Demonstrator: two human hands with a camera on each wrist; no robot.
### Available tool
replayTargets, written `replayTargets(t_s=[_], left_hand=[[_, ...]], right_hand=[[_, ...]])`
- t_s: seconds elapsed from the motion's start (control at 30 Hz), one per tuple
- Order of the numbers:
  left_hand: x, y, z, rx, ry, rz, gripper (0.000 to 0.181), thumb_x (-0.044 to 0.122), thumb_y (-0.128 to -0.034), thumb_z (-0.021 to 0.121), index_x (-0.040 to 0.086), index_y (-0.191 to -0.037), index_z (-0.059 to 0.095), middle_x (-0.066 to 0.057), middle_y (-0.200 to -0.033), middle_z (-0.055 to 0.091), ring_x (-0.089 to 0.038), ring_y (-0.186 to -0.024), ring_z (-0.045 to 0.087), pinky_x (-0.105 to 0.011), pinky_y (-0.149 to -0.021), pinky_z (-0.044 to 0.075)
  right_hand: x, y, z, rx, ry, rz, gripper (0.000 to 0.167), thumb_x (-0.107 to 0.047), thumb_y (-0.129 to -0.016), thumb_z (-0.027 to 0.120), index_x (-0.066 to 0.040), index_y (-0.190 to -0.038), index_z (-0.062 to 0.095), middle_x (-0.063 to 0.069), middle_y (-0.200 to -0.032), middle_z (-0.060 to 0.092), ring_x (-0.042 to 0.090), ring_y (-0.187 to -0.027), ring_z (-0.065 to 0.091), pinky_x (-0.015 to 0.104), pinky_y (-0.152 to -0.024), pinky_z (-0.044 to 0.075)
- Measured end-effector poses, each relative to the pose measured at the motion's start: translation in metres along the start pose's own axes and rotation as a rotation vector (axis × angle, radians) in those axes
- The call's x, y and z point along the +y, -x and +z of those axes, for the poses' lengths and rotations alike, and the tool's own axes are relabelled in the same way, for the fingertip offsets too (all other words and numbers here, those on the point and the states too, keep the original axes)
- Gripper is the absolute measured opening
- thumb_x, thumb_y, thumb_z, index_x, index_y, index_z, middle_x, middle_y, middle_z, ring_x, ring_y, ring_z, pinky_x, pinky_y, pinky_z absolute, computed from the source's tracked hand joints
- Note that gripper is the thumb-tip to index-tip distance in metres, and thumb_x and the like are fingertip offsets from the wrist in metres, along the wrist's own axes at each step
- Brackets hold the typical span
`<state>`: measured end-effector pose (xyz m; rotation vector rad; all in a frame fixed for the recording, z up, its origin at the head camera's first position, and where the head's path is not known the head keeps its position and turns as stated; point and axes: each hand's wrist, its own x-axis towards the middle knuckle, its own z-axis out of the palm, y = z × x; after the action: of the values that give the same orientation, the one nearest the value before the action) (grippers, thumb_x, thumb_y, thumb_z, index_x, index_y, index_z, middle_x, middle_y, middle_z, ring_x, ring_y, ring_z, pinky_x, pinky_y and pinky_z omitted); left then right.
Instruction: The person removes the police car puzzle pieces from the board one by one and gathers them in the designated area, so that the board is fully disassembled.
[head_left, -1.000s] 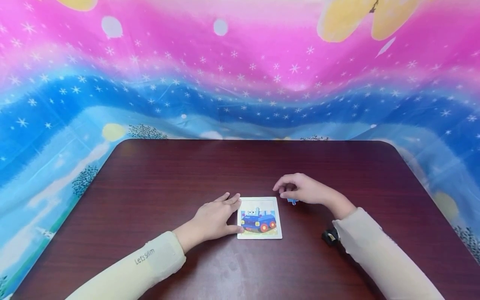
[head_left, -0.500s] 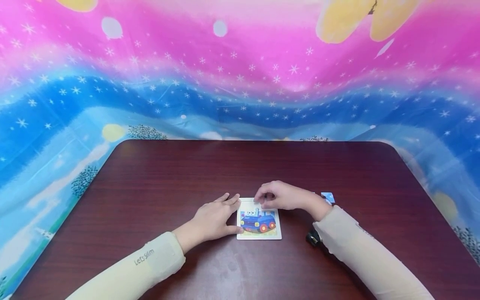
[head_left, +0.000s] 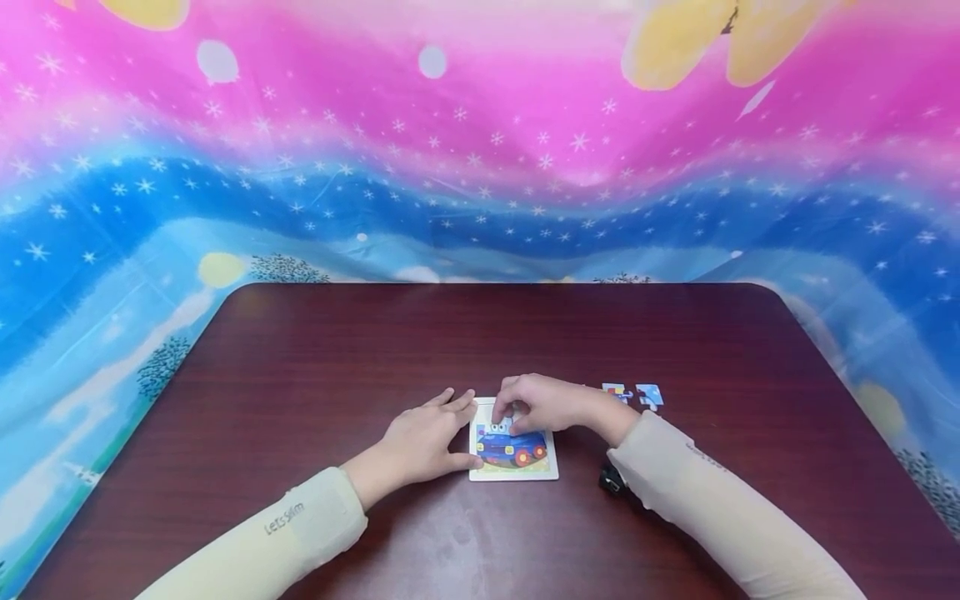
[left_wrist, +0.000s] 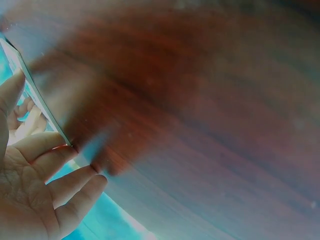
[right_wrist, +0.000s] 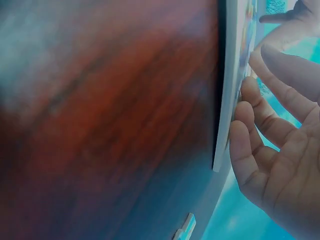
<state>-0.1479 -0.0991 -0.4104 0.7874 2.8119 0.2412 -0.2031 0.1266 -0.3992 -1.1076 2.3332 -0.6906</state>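
Note:
A square white-framed puzzle board (head_left: 514,477) bears a picture of a blue truck with eyes. Flat and spread, my left hand (head_left: 416,440) rests at its left edge, fingertips and thumb touching the frame. My right hand (head_left: 543,402) is over the board's upper part, thumb and forefinger bent down around a small light-blue puzzle piece (head_left: 507,422) that they mostly hide. In the right wrist view, the right hand (right_wrist: 287,155) is beside the frame (right_wrist: 227,90). The left wrist view shows the left hand (left_wrist: 37,185) against the board's edge (left_wrist: 42,102).
Loose puzzle pieces lie right of the board, one red, yellow and blue (head_left: 617,391) and one light blue (head_left: 650,396). A black object (head_left: 612,480) is at the right wrist. The dark red table (head_left: 375,333) has a patterned cloth (head_left: 480,192) behind it.
My right hand has moved left from the loose pieces to over the board, uncovering pieces beneath the forearm. My left hand has stayed at the frame.

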Motion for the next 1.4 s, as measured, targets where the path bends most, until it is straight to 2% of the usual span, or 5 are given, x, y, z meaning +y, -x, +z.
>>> replayTargets(t_s=[0.3,0.57,0.83,1.2,1.4], left_hand=[[0.000,0.000,0.000,0.002,0.011,-0.002,0.079,0.058,-0.0822,0.073,0.012,-0.144,0.054,-0.004,-0.156,0.044,-0.030,-0.146,0.040,-0.054,-0.096,0.052],[0.000,0.000,0.001,0.008,0.018,-0.001,0.079,0.057,-0.0826,0.073,0.012,-0.144,0.054,-0.004,-0.156,0.044,-0.030,-0.146,0.040,-0.055,-0.097,0.051],[0.000,0.001,0.001,0.011,0.011,-0.003,0.079,0.057,-0.0822,0.073,0.012,-0.144,0.053,-0.003,-0.156,0.044,-0.029,-0.146,0.040,-0.055,-0.096,0.052],[0.000,0.001,-0.001,0.003,0.019,0.002,0.078,0.056,-0.0824,0.074,0.011,-0.143,0.055,-0.004,-0.156,0.044,-0.030,-0.145,0.040,-0.054,-0.096,0.052],[0.001,0.002,-0.002,0.006,0.011,0.003,0.078,0.057,-0.0822,0.074,0.011,-0.143,0.055,-0.005,-0.155,0.045,-0.031,-0.145,0.041,-0.053,-0.097,0.052]], right_hand=[[-0.004,-0.002,0.008,0.034,0.071,0.013,0.019,-0.006,-0.083,0.077,-0.013,-0.100,0.070,0.000,-0.091,0.057,0.012,-0.081,0.051,0.021,-0.075,0.044],[-0.009,-0.002,0.011,0.040,0.100,0.082,0.020,-0.005,-0.083,0.077,-0.016,-0.097,0.066,-0.003,-0.091,0.055,0.012,-0.087,0.047,0.026,-0.080,0.043],[-0.012,-0.003,0.012,0.045,0.100,0.110,0.021,-0.004,-0.083,0.077,-0.017,-0.094,0.065,-0.004,-0.091,0.054,0.012,-0.087,0.047,0.027,-0.081,0.043],[-0.010,-0.002,0.012,0.078,0.039,0.052,0.015,-0.006,-0.085,0.075,-0.013,-0.094,0.066,-0.002,-0.094,0.059,0.012,-0.087,0.054,0.026,-0.083,0.046],[-0.008,-0.002,0.011,0.091,-0.024,0.033,0.010,-0.005,-0.087,0.072,-0.012,-0.093,0.066,0.001,-0.094,0.062,0.012,-0.082,0.054,0.022,-0.076,0.045]])
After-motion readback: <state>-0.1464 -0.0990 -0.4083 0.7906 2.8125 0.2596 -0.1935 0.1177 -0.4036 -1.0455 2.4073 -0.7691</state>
